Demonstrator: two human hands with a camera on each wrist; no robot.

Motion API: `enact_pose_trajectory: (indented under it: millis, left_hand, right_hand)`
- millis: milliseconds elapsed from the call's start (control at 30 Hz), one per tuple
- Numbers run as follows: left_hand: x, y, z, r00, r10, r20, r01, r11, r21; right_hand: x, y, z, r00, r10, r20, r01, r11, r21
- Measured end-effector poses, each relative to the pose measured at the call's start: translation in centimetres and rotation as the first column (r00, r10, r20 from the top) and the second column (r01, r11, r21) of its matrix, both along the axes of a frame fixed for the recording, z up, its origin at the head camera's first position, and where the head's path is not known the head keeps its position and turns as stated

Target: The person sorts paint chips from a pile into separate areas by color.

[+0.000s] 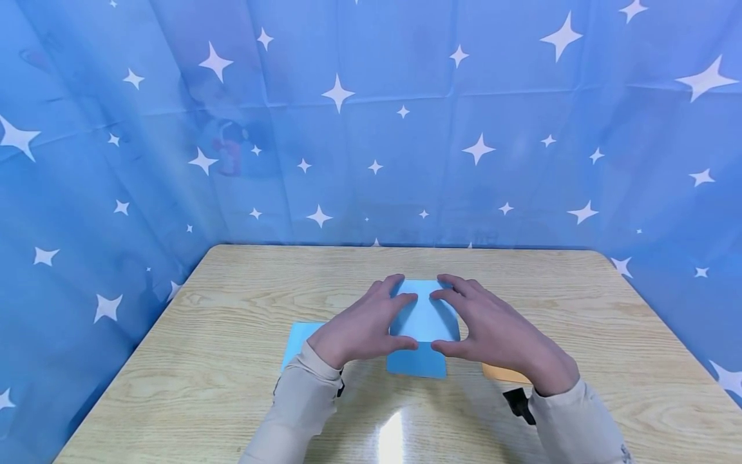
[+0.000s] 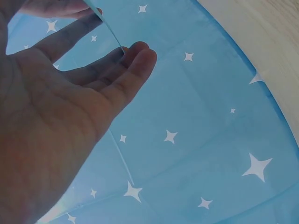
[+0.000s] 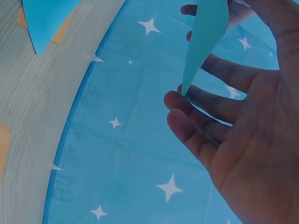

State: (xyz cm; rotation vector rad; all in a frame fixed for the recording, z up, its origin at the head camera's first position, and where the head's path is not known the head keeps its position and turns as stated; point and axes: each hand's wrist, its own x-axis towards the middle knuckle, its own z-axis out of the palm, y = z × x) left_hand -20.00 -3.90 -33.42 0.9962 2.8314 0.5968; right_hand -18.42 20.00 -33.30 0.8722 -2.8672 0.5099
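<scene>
Both hands (image 1: 429, 328) pinch the blue paper (image 1: 426, 316) (edges between fingertips) above table (image 1: 232, 309).

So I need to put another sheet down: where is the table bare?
Bare wood runs along the table's far edge by the star curtain and down both side edges. It is crowded mid-front: both hands hold the light blue sheet above other papers.

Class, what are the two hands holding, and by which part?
Both the left hand and right hand hold the light blue square paper sheet by its side edges, fingertips at its corners.
</scene>
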Motion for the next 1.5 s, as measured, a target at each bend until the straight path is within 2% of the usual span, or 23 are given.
enact_pose_trajectory:
  millis: [500, 767, 933, 1233, 1500]
  left_hand:
    - [-0.1, -0.1, 0.3, 1.0, -0.011, -0.026, 0.011, 1.0, 0.002]
    - [-0.1, -0.3, 0.3, 1.0, -0.005, -0.023, 0.005, 1.0, -0.002]
    - [-0.3, -0.8, 0.6, 1.0, -0.007, -0.004, 0.007, 1.0, 0.025]
    - [-0.7, -3.9, 0.6, 0.997, 0.038, 0.065, -0.044, 0.995, 0.088]
    - [-0.9, -8.6, 1.1, 0.989, 0.107, 0.105, -0.115, 0.991, 0.071]
  right_hand:
    - [0.1, 0.0, 0.1, 1.0, 0.006, 0.01, -0.006, 1.0, -0.001]
    - [0.1, -0.2, 0.0, 1.0, 0.007, -0.001, -0.007, 1.0, -0.008]
    - [0.1, -0.7, -0.1, 1.0, 0.015, -0.013, -0.015, 1.0, -0.017]
    - [-1.0, -3.5, -0.9, 0.998, 0.067, -0.014, -0.068, 0.994, -0.088]
    - [-2.0, -9.0, -1.2, 0.997, 0.077, 0.028, -0.072, 0.986, -0.149]
